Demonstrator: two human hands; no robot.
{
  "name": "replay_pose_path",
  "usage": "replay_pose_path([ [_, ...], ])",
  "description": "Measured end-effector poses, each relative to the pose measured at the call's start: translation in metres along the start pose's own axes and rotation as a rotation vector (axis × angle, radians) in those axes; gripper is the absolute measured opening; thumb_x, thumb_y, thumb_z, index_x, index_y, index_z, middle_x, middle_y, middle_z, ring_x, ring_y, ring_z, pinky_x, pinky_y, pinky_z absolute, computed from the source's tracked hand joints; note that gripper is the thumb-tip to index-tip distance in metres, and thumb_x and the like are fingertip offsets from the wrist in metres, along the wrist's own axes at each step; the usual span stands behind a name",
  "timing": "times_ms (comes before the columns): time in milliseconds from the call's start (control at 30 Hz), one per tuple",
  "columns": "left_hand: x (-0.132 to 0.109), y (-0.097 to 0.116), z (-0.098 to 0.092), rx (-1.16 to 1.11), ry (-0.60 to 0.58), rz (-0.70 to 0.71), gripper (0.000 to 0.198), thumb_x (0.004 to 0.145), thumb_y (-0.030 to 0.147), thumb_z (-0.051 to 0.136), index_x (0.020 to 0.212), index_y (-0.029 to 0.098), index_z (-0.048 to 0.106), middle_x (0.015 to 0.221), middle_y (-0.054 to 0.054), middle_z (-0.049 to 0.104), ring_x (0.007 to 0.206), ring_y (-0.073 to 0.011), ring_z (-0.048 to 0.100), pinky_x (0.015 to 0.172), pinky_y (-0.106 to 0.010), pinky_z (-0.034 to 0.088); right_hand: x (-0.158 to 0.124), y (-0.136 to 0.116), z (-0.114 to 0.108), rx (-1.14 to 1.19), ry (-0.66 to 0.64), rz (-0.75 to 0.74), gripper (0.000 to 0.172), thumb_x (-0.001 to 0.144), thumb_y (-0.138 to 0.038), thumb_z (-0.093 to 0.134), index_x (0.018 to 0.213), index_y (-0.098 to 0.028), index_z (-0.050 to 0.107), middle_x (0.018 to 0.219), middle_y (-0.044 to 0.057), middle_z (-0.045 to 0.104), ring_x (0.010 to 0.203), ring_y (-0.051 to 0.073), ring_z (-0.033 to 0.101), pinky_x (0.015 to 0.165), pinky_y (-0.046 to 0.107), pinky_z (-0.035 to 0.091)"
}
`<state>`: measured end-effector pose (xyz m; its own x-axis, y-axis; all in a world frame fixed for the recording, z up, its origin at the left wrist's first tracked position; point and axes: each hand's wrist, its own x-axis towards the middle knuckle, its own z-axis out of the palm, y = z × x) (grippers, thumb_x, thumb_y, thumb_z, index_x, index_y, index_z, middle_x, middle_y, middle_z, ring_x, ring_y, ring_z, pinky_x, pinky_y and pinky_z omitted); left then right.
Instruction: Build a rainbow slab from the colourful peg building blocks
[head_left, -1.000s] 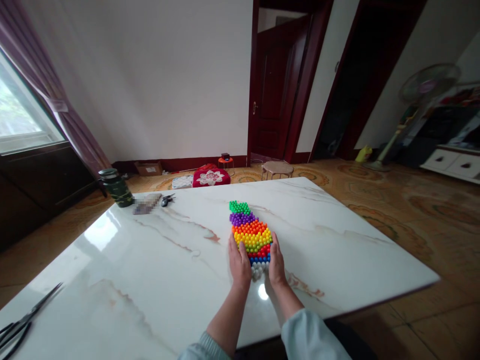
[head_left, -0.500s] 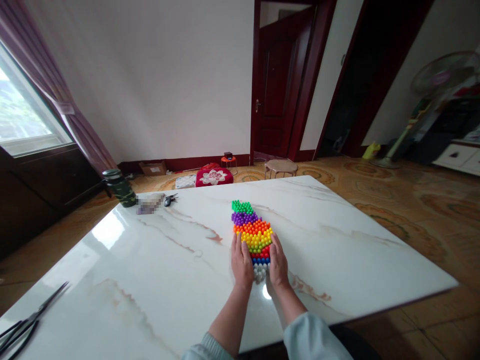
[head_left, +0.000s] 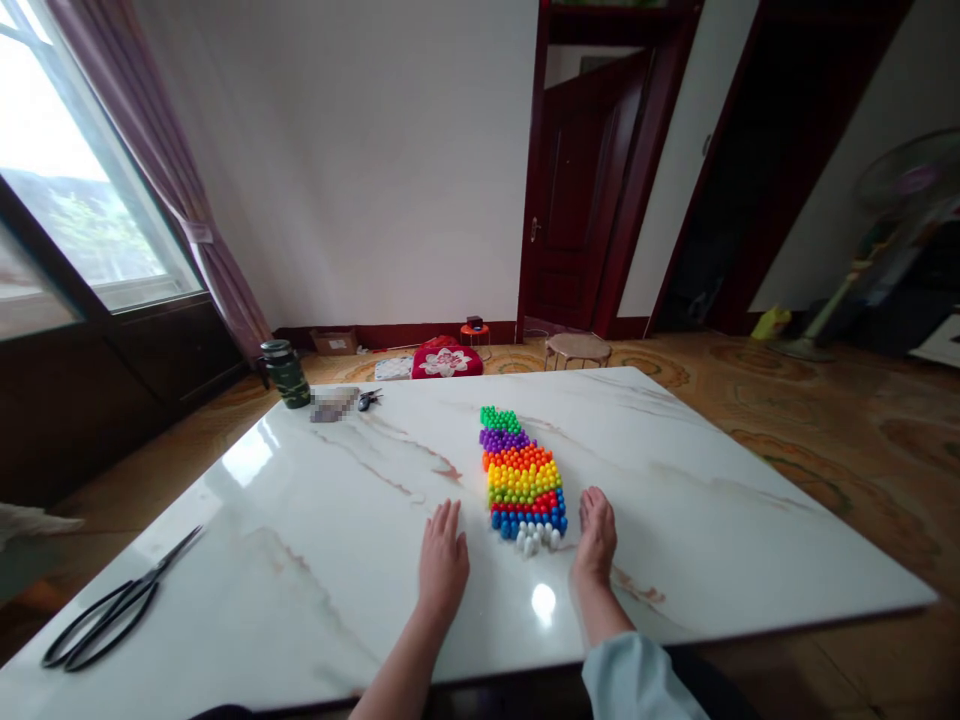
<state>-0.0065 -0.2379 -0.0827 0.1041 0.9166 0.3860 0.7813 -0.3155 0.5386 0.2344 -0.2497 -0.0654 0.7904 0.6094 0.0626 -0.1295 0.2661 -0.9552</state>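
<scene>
Rainbow bead figure [head_left: 523, 482] resting on bench [head_left: 322, 570]. Left hand [head_left: 443, 558] just left of figure, fingers slightly spread; right hand [head_left: 598, 533] just right of figure, fingers pressed together; both empty. Light, even palm pressure would probably keep bead rows aligned.

The left hand [head_left: 444, 560] is pointing forward, fingers extended, just left of the bead piece [head_left: 523, 482]; the right hand [head_left: 596, 530] is facing inward to its right.

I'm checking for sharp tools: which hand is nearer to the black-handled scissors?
Left. The left hand is to the right of the black-handled scissors, apart from them; the right hand is farther right, past the multicolored beads.
</scene>
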Motion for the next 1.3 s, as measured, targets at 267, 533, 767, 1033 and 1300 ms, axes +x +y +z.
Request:
replay_pose_path([
  [267, 0.001, 0.018, -0.002, 0.287, -0.086, 0.047, 0.049, 0.086, 0.010, 0.039, 0.131, 0.015, 0.056, 0.145, -0.016, 0.044, 0.137, -0.0307, 0.036, 0.112, -0.049, 0.031, 0.001, 0.004, -0.001, -0.056, -0.058, -0.045, 0.072, 0.086, -0.065, 0.035, 0.135, -0.013, 0.045, 0.137, 0.016, 0.051, 0.125, 0.024, 0.051, 0.105, 0.040, 0.042],
  [533, -0.001, 0.022, -0.004, 0.249, -0.086, 0.029, 0.049, 0.085, 0.007, 0.038, 0.130, 0.014, 0.056, 0.146, -0.016, 0.044, 0.138, -0.0295, 0.035, 0.113, -0.049, 0.029, 0.000, 0.003, 0.000, -0.002, -0.069, -0.020, 0.075, 0.084, -0.066, 0.042, 0.134, -0.011, 0.046, 0.137, 0.017, 0.051, 0.125, 0.025, 0.051, 0.110, 0.041, 0.036],
  [767, 0.014, 0.005, 0.003, -0.254, 0.037, -0.082, 0.050, 0.093, 0.034, 0.039, 0.140, 0.017, 0.042, 0.150, -0.012, 0.039, 0.139, -0.0240, 0.035, 0.115, -0.045, 0.029, 0.018, 0.008, -0.008, -0.164, -0.339, 0.044, 0.070, 0.082, -0.067, 0.048, 0.141, -0.028, 0.044, 0.151, 0.003, 0.037, 0.140, 0.025, 0.032, 0.117, 0.045, 0.021],
  [1033, 0.127, 0.022, 0.043, -0.731, 0.041, -0.232, 0.068, 0.093, 0.060, 0.032, 0.148, 0.021, 0.027, 0.158, -0.006, 0.022, 0.146, -0.0195, 0.016, 0.120, -0.038, 0.012, 0.087, 0.017, 0.043, 0.013, -0.514, 0.148, 0.083, 0.081, -0.075, 0.039, 0.148, -0.026, 0.033, 0.157, 0.003, 0.024, 0.144, 0.023, 0.021, 0.119, 0.043, 0.015],
  [1300, 0.163, 0.035, 0.082, -0.829, -0.073, -0.186, 0.069, 0.094, 0.060, 0.031, 0.149, 0.020, 0.029, 0.157, -0.005, 0.023, 0.145, -0.0206, 0.016, 0.121, -0.038, 0.010, 0.110, 0.019, 0.070, -0.022, -0.711, 0.141, 0.082, 0.082, -0.079, 0.025, 0.147, -0.030, 0.032, 0.157, 0.002, 0.022, 0.145, 0.023, 0.020, 0.120, 0.044, 0.010],
])
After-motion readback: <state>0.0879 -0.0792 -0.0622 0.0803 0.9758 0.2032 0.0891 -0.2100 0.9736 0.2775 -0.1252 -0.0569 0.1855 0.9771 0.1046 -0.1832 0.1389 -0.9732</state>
